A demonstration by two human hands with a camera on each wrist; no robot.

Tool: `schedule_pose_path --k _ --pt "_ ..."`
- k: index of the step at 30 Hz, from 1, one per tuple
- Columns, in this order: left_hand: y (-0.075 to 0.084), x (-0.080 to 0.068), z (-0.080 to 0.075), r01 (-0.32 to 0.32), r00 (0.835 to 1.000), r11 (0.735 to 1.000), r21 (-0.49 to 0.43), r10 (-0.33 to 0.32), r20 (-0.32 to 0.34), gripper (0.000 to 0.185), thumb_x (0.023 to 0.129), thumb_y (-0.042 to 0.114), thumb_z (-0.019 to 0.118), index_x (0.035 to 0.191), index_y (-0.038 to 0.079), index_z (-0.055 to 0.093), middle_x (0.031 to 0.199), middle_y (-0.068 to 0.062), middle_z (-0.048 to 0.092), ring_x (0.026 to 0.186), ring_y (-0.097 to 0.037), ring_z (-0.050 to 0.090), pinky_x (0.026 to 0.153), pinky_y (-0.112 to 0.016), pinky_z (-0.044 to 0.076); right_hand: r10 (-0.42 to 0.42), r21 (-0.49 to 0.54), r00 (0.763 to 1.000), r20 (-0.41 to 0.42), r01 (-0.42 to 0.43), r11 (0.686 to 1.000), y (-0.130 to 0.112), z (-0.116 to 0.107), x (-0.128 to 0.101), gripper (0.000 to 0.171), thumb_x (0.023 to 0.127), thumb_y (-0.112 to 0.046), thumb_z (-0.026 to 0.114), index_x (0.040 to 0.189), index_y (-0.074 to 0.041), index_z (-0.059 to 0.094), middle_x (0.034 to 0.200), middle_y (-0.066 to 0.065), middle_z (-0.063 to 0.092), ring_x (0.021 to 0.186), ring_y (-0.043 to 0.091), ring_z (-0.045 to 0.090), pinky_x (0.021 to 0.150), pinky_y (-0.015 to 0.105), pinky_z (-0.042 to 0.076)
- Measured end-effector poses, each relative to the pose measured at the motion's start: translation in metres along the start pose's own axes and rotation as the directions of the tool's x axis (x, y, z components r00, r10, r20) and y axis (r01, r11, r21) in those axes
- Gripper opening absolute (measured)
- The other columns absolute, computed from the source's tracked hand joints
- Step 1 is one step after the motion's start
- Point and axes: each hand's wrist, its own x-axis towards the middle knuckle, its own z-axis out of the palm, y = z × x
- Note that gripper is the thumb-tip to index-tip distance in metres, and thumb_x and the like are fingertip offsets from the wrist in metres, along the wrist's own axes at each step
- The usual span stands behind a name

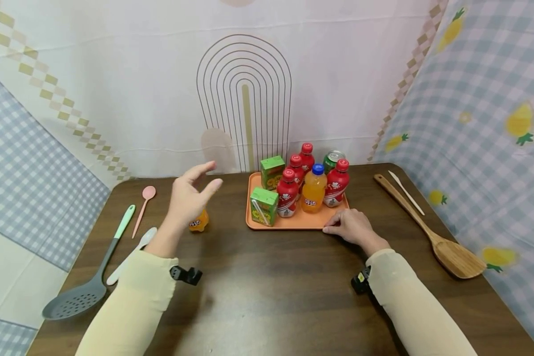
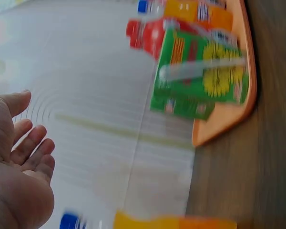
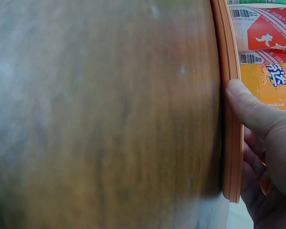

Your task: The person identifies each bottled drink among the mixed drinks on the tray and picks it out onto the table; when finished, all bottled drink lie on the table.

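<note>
My left hand (image 1: 188,200) is raised with fingers and thumb spread apart, holding nothing. Partly hidden behind it, an orange soda bottle (image 1: 199,222) stands on the table; its blue cap shows in the left wrist view. My right hand (image 1: 350,225) pinches the front rim of an orange tray (image 1: 293,225) near its right corner, thumb on the rim in the right wrist view. On the tray stand two green drink cartons (image 1: 263,206), several red bottles (image 1: 287,194), another orange soda bottle (image 1: 313,190) with a blue cap, and a green can (image 1: 333,159) at the back.
Left of the tray lie a pink spoon (image 1: 149,193), a white spoon (image 1: 148,237) and a grey slotted turner (image 1: 77,299) with a green handle. On the right are a wooden spatula (image 1: 458,257) and a white knife (image 1: 407,193). Cloth hangs behind the table's back edge.
</note>
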Motion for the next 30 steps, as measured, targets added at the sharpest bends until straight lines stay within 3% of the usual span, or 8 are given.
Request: schedule_pose_path --k 4,11,12,18,24,30 --pt "0.006 0.004 0.031 0.000 0.997 0.999 -0.038 0.003 0.076 0.039 0.087 0.002 0.069 0.123 -0.009 0.059 0.122 -0.025 0.061 0.115 -0.035 0.057 0.100 -0.047 0.043 0.006 -0.001 1.000 0.004 -0.006 1.000 0.000 0.000 0.000 0.014 0.082 -0.043 0.074 0.086 -0.030 0.077 0.087 -0.012 0.069 0.084 0.015 0.062 0.081 0.043 0.047" --pt "-0.033 0.022 0.090 0.003 0.980 0.998 0.059 -0.014 0.198 0.043 0.090 0.021 0.070 0.129 0.007 0.060 0.119 -0.007 0.065 0.109 -0.015 0.060 0.094 -0.030 0.049 0.000 0.009 1.000 -0.005 0.000 1.000 0.000 0.000 -0.001 0.012 0.082 -0.042 0.074 0.085 -0.031 0.077 0.088 -0.011 0.069 0.085 0.016 0.062 0.081 0.043 0.048" --pt "-0.033 0.026 0.095 0.001 0.977 0.997 0.072 -0.016 0.214 0.044 0.090 0.023 0.070 0.130 0.007 0.060 0.118 -0.007 0.065 0.109 -0.015 0.060 0.094 -0.030 0.049 -0.001 0.010 1.000 -0.006 0.001 1.000 0.000 0.000 -0.001 0.012 0.082 -0.042 0.074 0.084 -0.031 0.077 0.088 -0.011 0.069 0.085 0.016 0.062 0.081 0.043 0.048" --pt "-0.034 0.046 0.122 0.042 0.952 0.990 0.137 -0.081 0.293 0.051 0.089 0.030 0.070 0.133 0.008 0.057 0.124 -0.009 0.063 0.111 -0.016 0.059 0.095 -0.034 0.048 -0.006 0.018 1.000 -0.008 0.006 1.000 0.000 0.000 0.000 0.012 0.082 -0.042 0.074 0.085 -0.031 0.077 0.089 -0.011 0.070 0.086 0.016 0.062 0.081 0.043 0.047" --pt "-0.038 0.055 0.142 0.082 0.922 0.969 0.231 -0.162 0.353 0.051 0.089 0.035 0.070 0.134 0.014 0.058 0.126 -0.002 0.063 0.110 -0.013 0.060 0.091 -0.027 0.050 0.002 0.020 1.000 -0.017 -0.001 1.000 0.000 0.001 -0.001 0.011 0.082 -0.040 0.075 0.084 -0.030 0.077 0.087 -0.012 0.069 0.085 0.016 0.062 0.080 0.042 0.047" --pt "-0.040 0.055 0.151 0.120 0.921 0.963 0.242 -0.198 0.335 0.047 0.090 0.036 0.067 0.133 0.018 0.059 0.121 -0.002 0.065 0.104 -0.012 0.063 0.084 -0.026 0.053 -0.008 0.021 1.000 -0.022 0.008 1.000 -0.001 0.000 0.000 0.011 0.082 -0.042 0.075 0.084 -0.031 0.077 0.085 -0.013 0.068 0.082 0.014 0.061 0.078 0.040 0.048"
